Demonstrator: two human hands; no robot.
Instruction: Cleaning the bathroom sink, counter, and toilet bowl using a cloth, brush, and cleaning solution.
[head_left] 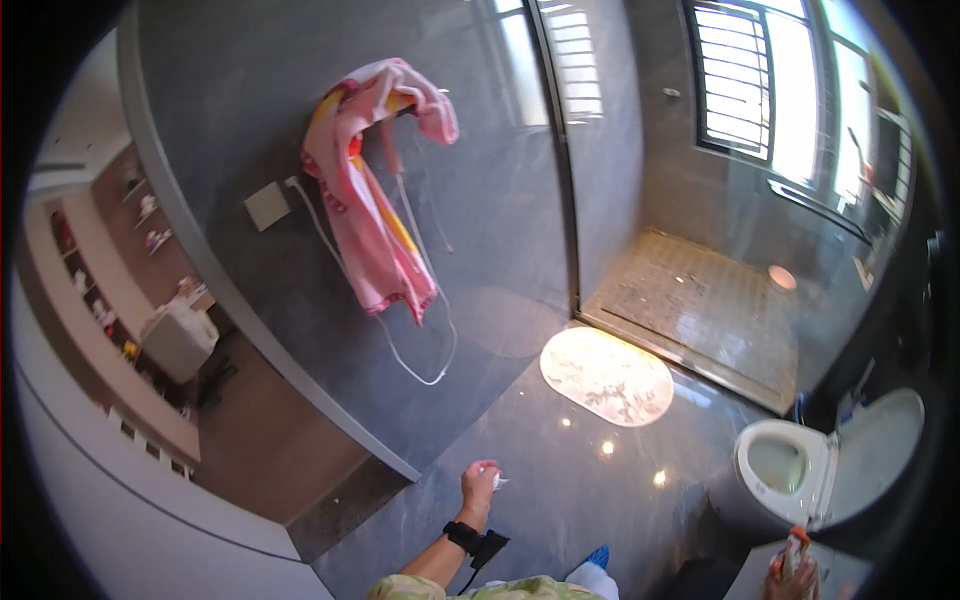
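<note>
My left hand [479, 482] is out over the grey floor, its fingers curled closed around a small crumpled white piece [499, 482] that looks like tissue. Black straps circle that wrist. At the lower right, my right hand [790, 580] is closed on an orange-and-whitish thing [799, 538], too small and partly covered to name. It is over the edge of a pale counter [745, 580], close to the toilet [775, 465], whose lid is raised.
A pale oval mat [607, 375] lies before the glass-walled shower [690, 300]. Pink cloth [365, 190] and a white cable [440, 375] hang on the grey wall. A doorway at the left leads to a room with shelves and a covered chair [180, 340].
</note>
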